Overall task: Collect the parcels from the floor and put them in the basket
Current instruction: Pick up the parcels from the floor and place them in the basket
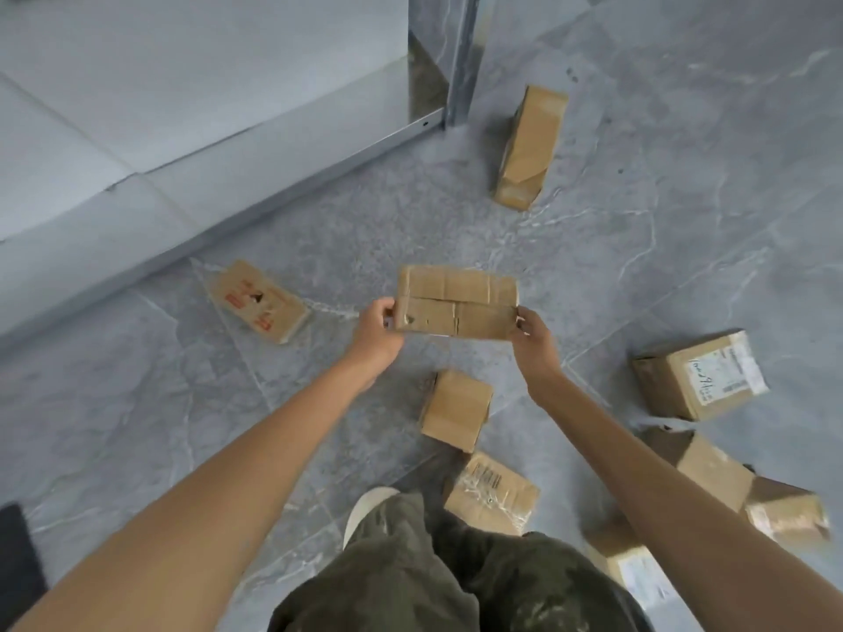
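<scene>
cardboard, flat and banded with tape: the held parcel (456,303) sits clear of the grey floor (137,403), it seems, with its broad face turned up to the camera. the left hand (376,328) pinches its left short edge, and the right hand (531,335) pinches the right short edge, fingers curled round the corner. holding it by both ends probably keeps a thin, wide piece level and stops it twisting — a single corner grip would let it droop.

the basket is not in view, so which way the carry goes cannot be told.

other parcels lie scattered. a red-printed parcel (257,301) lies close to the metal-edged ledge (292,175) on the left, and a tall parcel (529,148) stands on end just beside the metal post (460,61). a small parcel (456,408) lies below the arms, near the shoe (365,508). a barcode parcel (490,492) lies beside the trouser leg, and a labelled parcel (700,376) heads a crowded cluster on the right.

open room is widest on the left and lower left, bare tile as far as a dark mat (18,563). the right side is cluttered underfoot — a turn that way looks likely to kick a box. the ledge and post close off the far left.
</scene>
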{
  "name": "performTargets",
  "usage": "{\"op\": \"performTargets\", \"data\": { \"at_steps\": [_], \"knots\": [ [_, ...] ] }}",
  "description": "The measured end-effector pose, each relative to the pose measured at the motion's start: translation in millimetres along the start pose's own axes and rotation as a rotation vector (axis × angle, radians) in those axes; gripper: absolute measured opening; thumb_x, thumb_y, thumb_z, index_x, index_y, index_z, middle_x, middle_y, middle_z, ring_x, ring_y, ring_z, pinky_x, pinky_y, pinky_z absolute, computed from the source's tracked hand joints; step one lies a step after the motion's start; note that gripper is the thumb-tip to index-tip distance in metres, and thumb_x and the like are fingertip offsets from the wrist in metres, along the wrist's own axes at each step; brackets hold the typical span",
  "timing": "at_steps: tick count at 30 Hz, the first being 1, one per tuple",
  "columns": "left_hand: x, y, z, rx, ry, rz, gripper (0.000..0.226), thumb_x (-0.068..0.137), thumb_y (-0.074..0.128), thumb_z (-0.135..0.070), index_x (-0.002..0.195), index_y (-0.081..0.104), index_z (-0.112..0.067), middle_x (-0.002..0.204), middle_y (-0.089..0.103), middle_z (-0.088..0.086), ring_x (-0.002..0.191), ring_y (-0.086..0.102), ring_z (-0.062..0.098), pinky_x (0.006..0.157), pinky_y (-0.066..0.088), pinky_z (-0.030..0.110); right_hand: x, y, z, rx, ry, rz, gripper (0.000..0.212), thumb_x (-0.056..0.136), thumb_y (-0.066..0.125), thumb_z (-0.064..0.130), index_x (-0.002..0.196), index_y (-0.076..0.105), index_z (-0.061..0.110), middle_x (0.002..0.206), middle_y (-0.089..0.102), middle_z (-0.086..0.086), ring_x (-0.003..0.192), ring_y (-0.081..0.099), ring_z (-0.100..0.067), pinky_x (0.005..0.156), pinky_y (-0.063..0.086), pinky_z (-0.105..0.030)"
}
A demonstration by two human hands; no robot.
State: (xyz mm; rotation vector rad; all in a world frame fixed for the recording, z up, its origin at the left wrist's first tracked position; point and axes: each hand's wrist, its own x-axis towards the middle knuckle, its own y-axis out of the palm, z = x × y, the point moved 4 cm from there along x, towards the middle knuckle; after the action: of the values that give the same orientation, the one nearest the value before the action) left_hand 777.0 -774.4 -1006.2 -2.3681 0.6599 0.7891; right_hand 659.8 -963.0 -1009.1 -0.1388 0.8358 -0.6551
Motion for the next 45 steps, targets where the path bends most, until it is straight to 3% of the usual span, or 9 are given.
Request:
{"op": "performTargets", "data": {
  "at_steps": [4, 7, 9, 16, 20, 30, 34, 39, 45],
  "knots": [
    [-95.3, -72.9, -111.2, -0.064, 0.196, -0.137, 0.042, 0.081, 0.064, 0.001, 0.115, 0.042, -0.012, 0.115, 0.048, 0.0, 0.105, 0.047, 0.012, 0.083, 0.036, 0.02, -94.0, -47.0, 124.8, 0.096, -0.185, -0.048, 0.035, 0.094, 0.046, 0.009, 0.128, 0.049, 0.019, 0.117, 0.059, -0.003, 0.095, 0.058, -0.011, 0.067, 0.048, -0.013],
    [-187.4, -140.6, -205.3, -0.189, 0.278, -0.251, 0.044, 0.077, 0.069, 0.001, 0.108, 0.044, -0.016, 0.107, 0.055, 0.0, 0.097, 0.053, 0.013, 0.081, 0.041, 0.021, -190.8, -91.2, 232.6, 0.21, -0.339, -0.112, 0.024, 0.096, 0.048, 0.012, 0.118, 0.047, 0.019, 0.112, 0.064, -0.005, 0.104, 0.061, -0.019, 0.09, 0.052, -0.034],
    [-250.5, -189.3, -266.6, -0.221, 0.333, -0.316, 0.043, 0.077, 0.072, -0.007, 0.11, 0.047, -0.019, 0.108, 0.058, -0.001, 0.095, 0.056, 0.012, 0.084, 0.044, 0.026, -256.3, -119.7, 306.7, 0.261, -0.453, -0.122, 0.018, 0.095, 0.048, 0.01, 0.112, 0.051, 0.018, 0.107, 0.066, -0.005, 0.102, 0.063, -0.018, 0.094, 0.05, -0.038],
    [-460.5, -330.8, -447.5, -0.251, 0.566, -0.483, 0.036, 0.084, 0.067, -0.028, 0.115, 0.049, -0.023, 0.116, 0.057, 0.004, 0.088, 0.056, 0.0, 0.068, 0.043, 0.008, -471.0, -184.9, 521.8, 0.322, -0.826, -0.031, 0.034, 0.092, 0.047, -0.003, 0.104, 0.057, 0.027, 0.105, 0.062, 0.009, 0.101, 0.059, -0.002, 0.083, 0.046, -0.01],
    [-567.0, -385.0, -498.3, -0.283, 0.674, -0.588, 0.035, 0.085, 0.065, -0.021, 0.117, 0.053, -0.025, 0.113, 0.055, 0.005, 0.084, 0.055, -0.002, 0.063, 0.042, 0.002, -574.4, -206.0, 592.6, 0.332, -1.057, 0.009, 0.036, 0.09, 0.05, -0.008, 0.113, 0.054, 0.018, 0.11, 0.061, 0.007, 0.106, 0.058, -0.005, 0.091, 0.045, -0.013],
    [-745.5, -445.3, -442.2, -0.24, 0.79, -0.66, 0.042, 0.077, 0.074, -0.017, 0.112, 0.059, -0.035, 0.094, 0.051, -0.006, 0.076, 0.054, 0.0, 0.071, 0.049, 0.014, -736.1, -209.1, 592.5, 0.297, -1.262, 0.198, 0.038, 0.088, 0.061, 0.006, 0.123, 0.058, 0.019, 0.1, 0.064, 0.002, 0.09, 0.062, -0.006, 0.08, 0.05, -0.015],
    [-786.1, -461.3, -383.4, -0.388, 0.701, -0.656, 0.035, 0.076, 0.074, -0.035, 0.107, 0.059, -0.035, 0.117, 0.055, -0.01, 0.112, 0.052, 0.003, 0.087, 0.048, 0.026, -779.3, -182.0, 559.0, 0.331, -1.153, 0.237, 0.026, 0.087, 0.063, 0.012, 0.108, 0.063, 0.028, 0.086, 0.066, -0.003, 0.083, 0.062, -0.018, 0.079, 0.055, -0.024],
    [-852.0, -468.2, -319.4, -0.531, 0.748, -0.47, 0.041, 0.074, 0.075, -0.036, 0.11, 0.057, -0.038, 0.11, 0.066, -0.006, 0.102, 0.064, 0.016, 0.075, 0.055, 0.025, -844.3, -141.7, 518.0, 0.427, -0.979, 0.358, 0.026, 0.089, 0.062, 0.017, 0.114, 0.064, 0.014, 0.105, 0.064, -0.022, 0.101, 0.06, -0.036, 0.089, 0.053, -0.046],
    [-940.0, -493.8, -238.2, -0.537, 0.709, -0.59, 0.042, 0.073, 0.072, -0.048, 0.111, 0.055, -0.044, 0.106, 0.067, -0.002, 0.096, 0.067, 0.015, 0.072, 0.056, 0.025, -924.9, -98.0, 474.1, 0.373, -0.888, 0.488, 0.021, 0.092, 0.058, 0.026, 0.112, 0.064, 0.029, 0.117, 0.065, -0.006, 0.104, 0.061, -0.014, 0.074, 0.049, -0.019]
  ]
}}
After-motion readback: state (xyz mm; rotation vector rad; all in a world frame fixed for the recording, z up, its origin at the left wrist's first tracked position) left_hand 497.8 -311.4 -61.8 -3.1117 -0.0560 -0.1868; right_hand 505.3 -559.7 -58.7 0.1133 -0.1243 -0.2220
